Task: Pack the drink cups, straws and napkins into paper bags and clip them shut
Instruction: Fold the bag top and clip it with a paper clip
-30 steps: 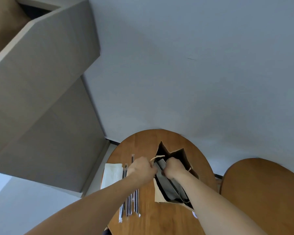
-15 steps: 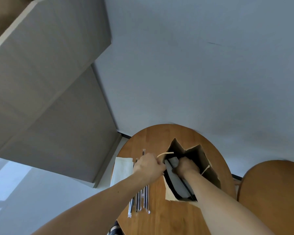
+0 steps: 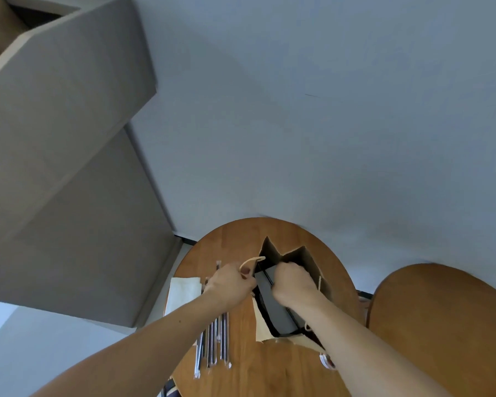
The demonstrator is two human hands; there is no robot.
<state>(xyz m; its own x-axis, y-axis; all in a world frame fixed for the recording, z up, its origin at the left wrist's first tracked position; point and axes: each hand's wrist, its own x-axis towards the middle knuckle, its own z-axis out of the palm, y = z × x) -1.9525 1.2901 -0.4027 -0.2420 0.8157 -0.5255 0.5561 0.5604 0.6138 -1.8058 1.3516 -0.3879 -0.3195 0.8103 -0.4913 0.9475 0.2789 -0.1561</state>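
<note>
Head view: both hands (image 3: 229, 285) (image 3: 294, 283) grip the open paper bag (image 3: 297, 255).

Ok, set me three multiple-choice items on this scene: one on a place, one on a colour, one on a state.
1. Where do the wrapped straws lie? A. inside the paper bag B. on the table, left of the bag C. on the floor
2. What colour is the table top? A. white B. wooden brown C. black
3. What state is the paper bag in? A. clipped shut B. folded flat C. open at the top
Key: 1 B, they lie beside the napkins; 2 B, wood grain shows; 3 C, the left hand pinches its edge, the right hand grips a dark grey thing inside.
</note>
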